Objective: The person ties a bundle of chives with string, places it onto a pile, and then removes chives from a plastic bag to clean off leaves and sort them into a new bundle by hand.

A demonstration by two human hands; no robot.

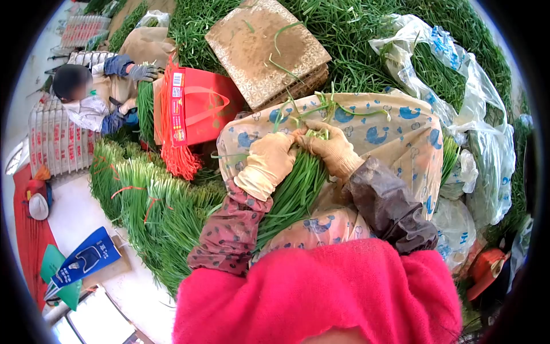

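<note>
Both my left grip [266, 163] and right grip [333, 151] clasped green stalks [298, 189]; at ten o'clock red ties [179, 161] draped a red bag [197, 129].

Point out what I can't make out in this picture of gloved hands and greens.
All in the head view:
Whatever the left hand may pinch: covered by its gloved fingers.
Lower end of the held bunch: hidden behind the left sleeve and pink top.
Wearer's legs: hidden by the pink top and patterned cloth.
Small print on the red label: too small.
</note>
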